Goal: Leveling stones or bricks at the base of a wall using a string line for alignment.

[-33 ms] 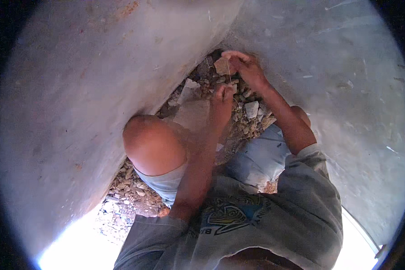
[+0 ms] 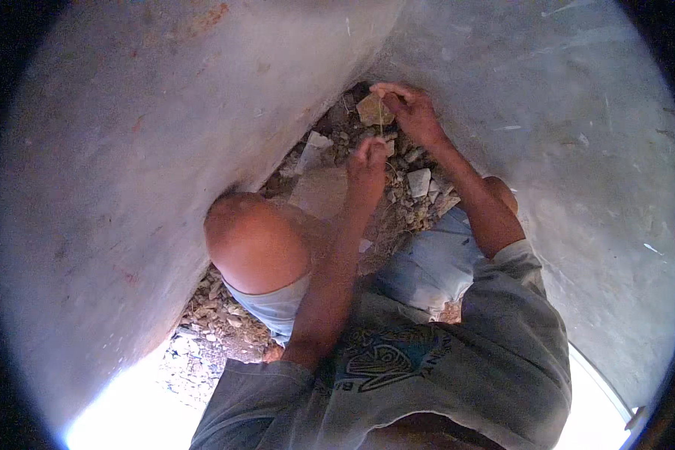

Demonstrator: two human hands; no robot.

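I crouch in a narrow gap between two grey concrete walls. My right hand reaches into the corner, its fingers curled over the top edge of a tan stone. Just below it, my left hand pinches the lower end of a thin strand that runs up across the tan stone. A flat pale slab lies beside my left wrist. My bare left knee is bent close to the left wall.
Loose rubble and small stones fill the floor of the gap, with more gravel behind my left knee. The left wall and right wall close in on both sides. Bright light glares at the lower left.
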